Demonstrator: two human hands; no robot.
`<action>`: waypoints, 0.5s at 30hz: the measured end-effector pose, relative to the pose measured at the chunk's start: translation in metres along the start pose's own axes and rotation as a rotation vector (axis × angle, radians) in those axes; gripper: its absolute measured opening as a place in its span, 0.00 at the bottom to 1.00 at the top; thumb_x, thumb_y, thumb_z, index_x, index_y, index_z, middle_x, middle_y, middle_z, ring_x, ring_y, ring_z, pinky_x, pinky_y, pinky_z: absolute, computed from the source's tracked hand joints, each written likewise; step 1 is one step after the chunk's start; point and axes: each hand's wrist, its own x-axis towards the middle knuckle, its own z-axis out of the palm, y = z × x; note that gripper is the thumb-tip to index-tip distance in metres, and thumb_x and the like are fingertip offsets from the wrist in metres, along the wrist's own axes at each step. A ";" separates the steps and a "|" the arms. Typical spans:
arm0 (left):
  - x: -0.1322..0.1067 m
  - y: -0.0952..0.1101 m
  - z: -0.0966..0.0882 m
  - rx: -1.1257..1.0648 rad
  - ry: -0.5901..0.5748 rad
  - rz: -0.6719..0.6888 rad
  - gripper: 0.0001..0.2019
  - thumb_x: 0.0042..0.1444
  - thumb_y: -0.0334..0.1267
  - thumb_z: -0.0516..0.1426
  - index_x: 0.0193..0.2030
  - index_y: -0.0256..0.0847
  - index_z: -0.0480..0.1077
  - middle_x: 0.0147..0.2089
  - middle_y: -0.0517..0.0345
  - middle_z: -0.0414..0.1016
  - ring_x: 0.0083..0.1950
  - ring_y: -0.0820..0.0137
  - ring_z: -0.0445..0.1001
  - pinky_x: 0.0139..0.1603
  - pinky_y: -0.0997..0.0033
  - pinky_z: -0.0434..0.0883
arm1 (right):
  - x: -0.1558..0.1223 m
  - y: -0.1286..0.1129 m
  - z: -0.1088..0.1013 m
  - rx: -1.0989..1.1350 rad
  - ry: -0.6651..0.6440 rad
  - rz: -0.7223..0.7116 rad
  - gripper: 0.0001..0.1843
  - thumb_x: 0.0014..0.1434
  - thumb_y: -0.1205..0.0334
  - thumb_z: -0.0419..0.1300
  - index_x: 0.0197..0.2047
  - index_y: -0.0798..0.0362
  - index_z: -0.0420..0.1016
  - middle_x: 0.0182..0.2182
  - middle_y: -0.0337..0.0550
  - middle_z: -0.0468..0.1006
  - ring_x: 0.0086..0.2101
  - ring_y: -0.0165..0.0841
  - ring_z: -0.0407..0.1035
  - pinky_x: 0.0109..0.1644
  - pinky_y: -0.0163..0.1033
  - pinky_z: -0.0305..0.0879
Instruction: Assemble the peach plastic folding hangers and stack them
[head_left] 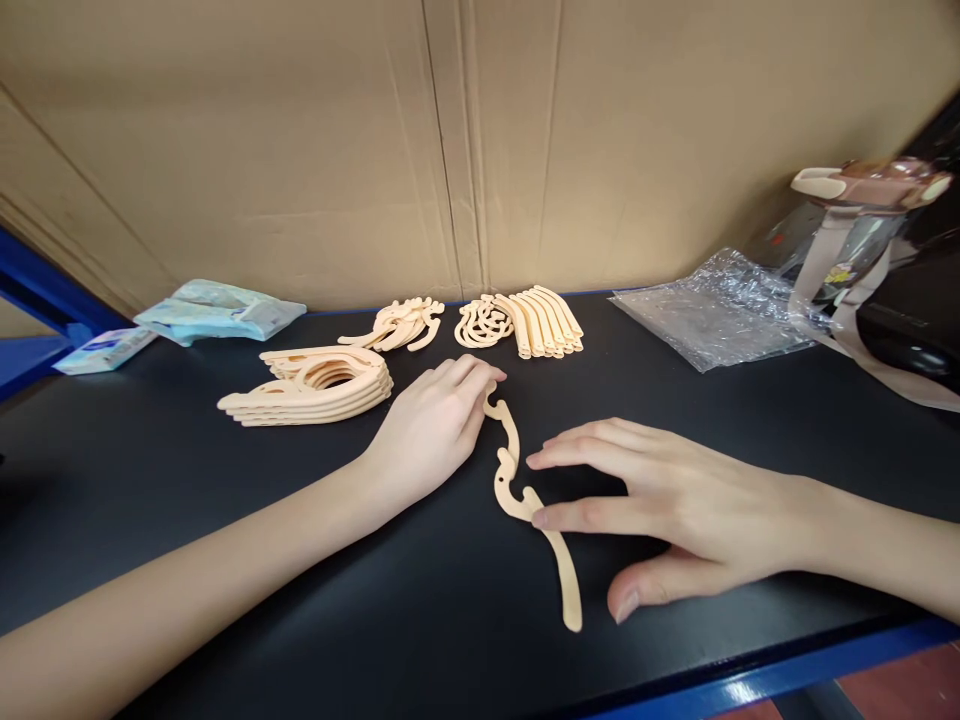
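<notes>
A flat cream plastic hanger piece (517, 490) lies on the black table (187, 500) between my hands. My left hand (431, 425) rests palm down, its fingertips touching the piece's far end, fingers held together and stretched out. My right hand (667, 510) hovers over the piece's middle with fingers spread; one fingertip touches it and the thumb rests on the table near its lower end. Neither hand grips anything.
A stack of curved cream hanger parts (315, 385) lies left of my left hand. Two more piles (401, 325) (525, 320) sit at the back by the cardboard wall. Clear plastic bags (712, 310) and a pinkish bottle (862, 200) are at right; blue packets (217, 310) at left.
</notes>
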 end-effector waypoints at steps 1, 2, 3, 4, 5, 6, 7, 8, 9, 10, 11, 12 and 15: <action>0.000 0.001 0.000 -0.004 0.008 0.010 0.13 0.66 0.29 0.46 0.52 0.37 0.68 0.49 0.53 0.74 0.49 0.62 0.73 0.48 0.59 0.73 | 0.000 -0.002 0.001 -0.005 -0.009 -0.011 0.29 0.63 0.44 0.57 0.63 0.50 0.68 0.62 0.54 0.64 0.60 0.42 0.59 0.63 0.48 0.59; 0.000 0.002 -0.001 -0.008 0.019 0.015 0.13 0.66 0.30 0.47 0.52 0.37 0.68 0.48 0.54 0.74 0.48 0.62 0.74 0.47 0.60 0.73 | 0.000 -0.003 0.002 -0.008 -0.017 -0.017 0.30 0.62 0.43 0.58 0.63 0.50 0.68 0.62 0.54 0.64 0.60 0.43 0.59 0.63 0.48 0.59; 0.000 0.003 -0.001 -0.012 0.030 0.018 0.12 0.66 0.30 0.48 0.51 0.37 0.68 0.48 0.54 0.74 0.48 0.62 0.74 0.46 0.61 0.73 | 0.000 -0.004 0.002 -0.011 -0.023 -0.021 0.31 0.62 0.42 0.58 0.63 0.50 0.68 0.62 0.55 0.64 0.60 0.43 0.59 0.62 0.48 0.60; 0.000 0.003 -0.001 -0.016 0.041 0.021 0.11 0.66 0.30 0.48 0.50 0.37 0.68 0.47 0.54 0.75 0.47 0.62 0.74 0.45 0.61 0.73 | 0.000 -0.005 0.002 -0.015 -0.024 -0.020 0.31 0.62 0.42 0.57 0.63 0.51 0.68 0.62 0.56 0.64 0.60 0.43 0.59 0.62 0.48 0.60; 0.000 0.004 -0.001 -0.021 0.050 0.025 0.11 0.66 0.31 0.49 0.50 0.37 0.69 0.46 0.55 0.75 0.47 0.63 0.74 0.44 0.61 0.73 | 0.000 -0.005 0.002 -0.020 -0.023 -0.014 0.31 0.63 0.42 0.56 0.63 0.52 0.68 0.62 0.56 0.64 0.60 0.43 0.59 0.62 0.48 0.60; 0.000 0.005 -0.001 -0.028 0.057 0.030 0.10 0.66 0.31 0.49 0.49 0.37 0.69 0.46 0.55 0.75 0.46 0.63 0.74 0.44 0.62 0.73 | 0.000 -0.004 0.002 -0.027 -0.019 -0.003 0.30 0.64 0.43 0.56 0.63 0.52 0.68 0.61 0.57 0.64 0.60 0.44 0.59 0.61 0.49 0.61; 0.000 0.005 -0.001 -0.037 0.061 0.037 0.10 0.66 0.31 0.49 0.49 0.37 0.69 0.45 0.55 0.75 0.46 0.63 0.75 0.44 0.62 0.73 | 0.001 -0.003 0.002 -0.035 -0.016 0.013 0.30 0.65 0.44 0.55 0.63 0.53 0.67 0.61 0.57 0.65 0.60 0.43 0.60 0.61 0.49 0.61; 0.000 0.005 -0.001 -0.048 0.065 0.045 0.10 0.66 0.31 0.50 0.49 0.37 0.69 0.45 0.55 0.75 0.46 0.63 0.75 0.43 0.63 0.73 | 0.001 -0.001 0.001 -0.040 -0.011 0.031 0.29 0.66 0.45 0.54 0.63 0.53 0.67 0.60 0.57 0.66 0.59 0.43 0.61 0.60 0.49 0.62; -0.001 0.005 -0.001 -0.060 0.068 0.054 0.10 0.65 0.31 0.50 0.48 0.37 0.69 0.45 0.55 0.75 0.45 0.64 0.75 0.43 0.64 0.73 | 0.000 0.001 0.001 -0.045 -0.006 0.052 0.28 0.66 0.46 0.53 0.63 0.53 0.66 0.59 0.56 0.67 0.58 0.43 0.62 0.59 0.48 0.63; -0.001 0.005 -0.001 -0.075 0.069 0.060 0.09 0.65 0.30 0.50 0.48 0.37 0.70 0.44 0.55 0.75 0.45 0.64 0.75 0.42 0.64 0.73 | 0.000 0.003 0.000 -0.047 -0.003 0.073 0.27 0.67 0.47 0.53 0.64 0.52 0.66 0.58 0.56 0.68 0.57 0.42 0.63 0.58 0.48 0.64; -0.001 0.005 -0.001 -0.092 0.070 0.065 0.09 0.65 0.30 0.50 0.47 0.37 0.70 0.43 0.55 0.75 0.44 0.65 0.75 0.42 0.65 0.73 | 0.000 0.006 0.000 -0.049 0.002 0.093 0.27 0.67 0.47 0.53 0.64 0.52 0.66 0.57 0.55 0.69 0.57 0.42 0.64 0.58 0.48 0.65; -0.002 0.005 -0.001 -0.112 0.070 0.069 0.09 0.65 0.30 0.50 0.47 0.36 0.70 0.43 0.56 0.75 0.43 0.65 0.75 0.41 0.65 0.73 | -0.001 0.007 0.000 -0.053 0.006 0.112 0.27 0.67 0.48 0.53 0.64 0.52 0.65 0.57 0.54 0.70 0.56 0.41 0.64 0.57 0.48 0.65; -0.002 0.003 0.000 -0.182 0.077 0.074 0.09 0.66 0.30 0.49 0.47 0.37 0.69 0.41 0.57 0.75 0.43 0.68 0.76 0.42 0.69 0.73 | -0.002 0.010 0.001 -0.080 0.020 0.145 0.26 0.68 0.50 0.52 0.64 0.53 0.64 0.56 0.53 0.70 0.55 0.41 0.65 0.57 0.48 0.66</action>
